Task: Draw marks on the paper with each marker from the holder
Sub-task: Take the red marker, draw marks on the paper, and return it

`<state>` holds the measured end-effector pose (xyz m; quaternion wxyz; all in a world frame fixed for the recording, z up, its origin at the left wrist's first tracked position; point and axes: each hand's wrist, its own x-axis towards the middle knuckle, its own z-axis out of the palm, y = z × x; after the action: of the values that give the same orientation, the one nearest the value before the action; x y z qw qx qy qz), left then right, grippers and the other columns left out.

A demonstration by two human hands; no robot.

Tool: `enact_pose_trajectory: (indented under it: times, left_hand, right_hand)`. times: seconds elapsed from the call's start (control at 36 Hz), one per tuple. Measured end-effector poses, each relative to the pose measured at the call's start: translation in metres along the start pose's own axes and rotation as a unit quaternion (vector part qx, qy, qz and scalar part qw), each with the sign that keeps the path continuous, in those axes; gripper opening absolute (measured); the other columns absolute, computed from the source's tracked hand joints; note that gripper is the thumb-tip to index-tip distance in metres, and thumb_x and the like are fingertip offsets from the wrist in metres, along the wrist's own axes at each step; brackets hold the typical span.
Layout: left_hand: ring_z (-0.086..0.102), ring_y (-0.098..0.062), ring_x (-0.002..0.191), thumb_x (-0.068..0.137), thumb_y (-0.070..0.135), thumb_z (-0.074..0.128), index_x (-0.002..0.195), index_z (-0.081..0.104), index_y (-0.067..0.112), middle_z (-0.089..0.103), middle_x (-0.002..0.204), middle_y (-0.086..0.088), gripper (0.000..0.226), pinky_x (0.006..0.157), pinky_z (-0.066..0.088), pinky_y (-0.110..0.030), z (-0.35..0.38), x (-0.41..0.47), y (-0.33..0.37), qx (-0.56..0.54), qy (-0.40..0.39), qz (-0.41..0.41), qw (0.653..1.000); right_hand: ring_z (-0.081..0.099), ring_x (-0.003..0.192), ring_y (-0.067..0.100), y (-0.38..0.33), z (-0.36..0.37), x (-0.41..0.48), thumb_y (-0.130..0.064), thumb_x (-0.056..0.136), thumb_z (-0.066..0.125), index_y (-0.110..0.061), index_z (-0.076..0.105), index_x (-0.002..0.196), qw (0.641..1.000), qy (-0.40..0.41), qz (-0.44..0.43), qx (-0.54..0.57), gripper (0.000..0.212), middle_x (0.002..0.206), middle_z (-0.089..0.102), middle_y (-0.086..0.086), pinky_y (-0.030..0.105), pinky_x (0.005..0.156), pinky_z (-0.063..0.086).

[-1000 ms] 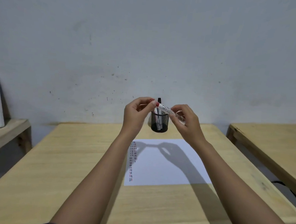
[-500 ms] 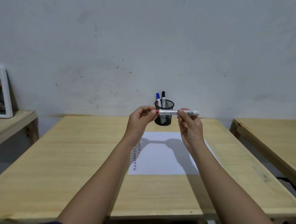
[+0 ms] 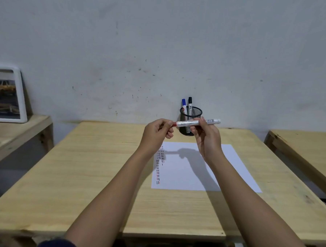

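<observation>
Both bare forearms extend from the bottom edge over the light wooden table (image 3: 80,175), which runs to the grey scuffed wall (image 3: 163,38). A dark sleeve edge (image 3: 57,245) shows at the left arm.

A white rectangular paper sheet (image 3: 231,174) lies flat on the table's right-centre portion. Columns of short dashed marks (image 3: 159,161), dark and red, run along its left edge. The shadow of the hands falls across the sheet.

Above the far part of the sheet, held in the air, is a white-barrelled marker with a red end (image 3: 188,122), lying roughly horizontal. The left hand (image 3: 157,133) pinches the red end between thumb and forefinger, the other fingers curled inward. The right hand (image 3: 207,139) grips the barrel, thumb and fingers closed round it, with the printed tail of the marker projecting past the hand to the right.

Behind the hands, near the wall, stands a black mesh cylindrical holder (image 3: 195,112) on the table. Upright in it are a blue-capped marker (image 3: 184,104) and a black-capped marker (image 3: 190,104), side by side.

At far left a white-framed picture (image 3: 7,94) leans against the wall on a separate wooden bench (image 3: 12,132). Another wooden table (image 3: 308,148) sits at far right
</observation>
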<state>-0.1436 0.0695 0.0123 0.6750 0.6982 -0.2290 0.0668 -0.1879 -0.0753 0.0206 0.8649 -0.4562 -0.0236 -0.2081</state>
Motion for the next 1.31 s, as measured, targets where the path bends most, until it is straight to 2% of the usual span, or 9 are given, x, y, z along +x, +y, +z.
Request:
enact_pose_trajectory:
  times: [0.08, 0.19, 0.33, 0.44, 0.72, 0.86, 1.08, 1.19, 1.31]
  left_hand:
    - [0.052, 0.002, 0.049, 0.096, 0.014, 0.048, 0.088, 0.066, 0.008, 0.056, 0.066, -0.001, 0.02, 0.058, 0.047, -0.011, -0.007, 0.001, -0.006, -0.024, 0.003, -0.031, 0.999]
    - [0.053, 0.001, 0.049, 0.096, 0.017, 0.049, 0.079, 0.063, 0.009, 0.058, 0.072, -0.001, 0.023, 0.057, 0.049, -0.012, -0.034, 0.003, -0.016, -0.08, 0.036, -0.091, 0.992]
    - [0.058, -0.002, 0.051, 0.089, 0.011, 0.06, 0.074, 0.066, 0.011, 0.06, 0.068, -0.003, 0.017, 0.068, 0.049, -0.024, -0.064, 0.001, -0.036, 0.096, 0.0, -0.131, 0.987]
    - [0.057, -0.012, 0.059, 0.086, 0.012, 0.062, 0.085, 0.067, -0.002, 0.049, 0.06, 0.001, 0.015, 0.062, 0.046, -0.025, -0.062, 0.002, -0.041, 0.234, -0.02, -0.143, 0.961]
    - [0.049, -0.028, 0.07, 0.082, 0.01, 0.053, 0.076, 0.058, 0.003, 0.061, 0.086, -0.014, 0.01, 0.065, 0.039, -0.03, -0.044, 0.007, -0.062, 0.416, -0.06, -0.168, 0.892]
    - [0.062, -0.035, 0.09, 0.084, 0.013, 0.053, 0.091, 0.063, -0.002, 0.064, 0.1, -0.017, 0.02, 0.074, 0.05, -0.036, -0.042, 0.009, -0.07, 0.426, -0.06, -0.16, 0.889]
    - [0.06, -0.032, 0.093, 0.086, 0.021, 0.057, 0.096, 0.061, 0.001, 0.062, 0.104, -0.015, 0.022, 0.077, 0.048, -0.036, -0.043, 0.007, -0.07, 0.412, -0.057, -0.158, 0.895]
    - [0.053, -0.032, 0.111, 0.089, 0.034, 0.058, 0.119, 0.053, -0.001, 0.052, 0.12, -0.016, 0.047, 0.091, 0.046, -0.04, -0.044, 0.001, -0.068, 0.412, -0.037, -0.14, 0.9]
    - [0.048, -0.031, 0.12, 0.092, 0.035, 0.051, 0.124, 0.05, 0.0, 0.045, 0.127, -0.015, 0.047, 0.098, 0.043, -0.043, -0.04, -0.014, -0.061, 0.385, 0.008, -0.111, 0.916]
  right_hand:
    - [0.058, 0.052, 0.004, 0.003, 0.002, 0.001, -0.009, 0.099, 0.039, -0.003, 0.059, 0.08, 1.0, -0.017, -0.006, -0.005, 0.029, 0.054, 0.064, -0.004, 0.01, 0.056, 0.049]
    - [0.061, 0.055, 0.006, 0.0, -0.015, 0.011, -0.012, 0.097, 0.045, -0.004, 0.059, 0.084, 0.997, 0.051, -0.019, 0.055, 0.021, 0.06, 0.068, -0.006, 0.012, 0.058, 0.051]
    - [0.058, 0.055, 0.007, 0.002, -0.032, 0.015, -0.012, 0.096, 0.048, -0.009, 0.057, 0.083, 0.995, 0.086, -0.023, 0.037, 0.016, 0.066, 0.065, -0.003, 0.013, 0.057, 0.05]
    - [0.054, 0.056, 0.004, 0.018, -0.035, 0.012, -0.002, 0.092, 0.053, -0.01, 0.055, 0.083, 0.996, 0.082, -0.019, -0.04, 0.011, 0.074, 0.053, 0.002, 0.011, 0.056, 0.046]
    - [0.047, 0.053, 0.006, 0.042, -0.03, 0.011, -0.002, 0.084, 0.064, -0.011, 0.057, 0.079, 0.99, 0.07, 0.007, -0.124, 0.013, 0.061, 0.054, -0.006, 0.015, 0.056, 0.042]
    - [0.05, 0.055, 0.005, 0.048, -0.033, 0.013, -0.006, 0.084, 0.066, -0.006, 0.056, 0.09, 0.987, 0.067, 0.02, -0.144, 0.011, 0.068, 0.052, 0.0, 0.015, 0.057, 0.044]
    - [0.051, 0.054, 0.008, 0.05, -0.032, 0.01, -0.009, 0.088, 0.061, -0.009, 0.056, 0.084, 0.99, 0.062, 0.029, -0.123, 0.007, 0.068, 0.053, 0.004, 0.014, 0.054, 0.045]
    - [0.057, 0.057, 0.01, 0.052, -0.028, 0.008, -0.011, 0.092, 0.056, -0.01, 0.05, 0.085, 0.992, 0.064, 0.031, -0.101, 0.01, 0.086, 0.068, 0.011, 0.017, 0.054, 0.049]
    - [0.062, 0.062, 0.009, 0.056, -0.025, 0.001, -0.01, 0.087, 0.063, -0.006, 0.049, 0.095, 0.991, 0.056, 0.028, -0.122, 0.016, 0.089, 0.069, 0.01, 0.018, 0.059, 0.052]
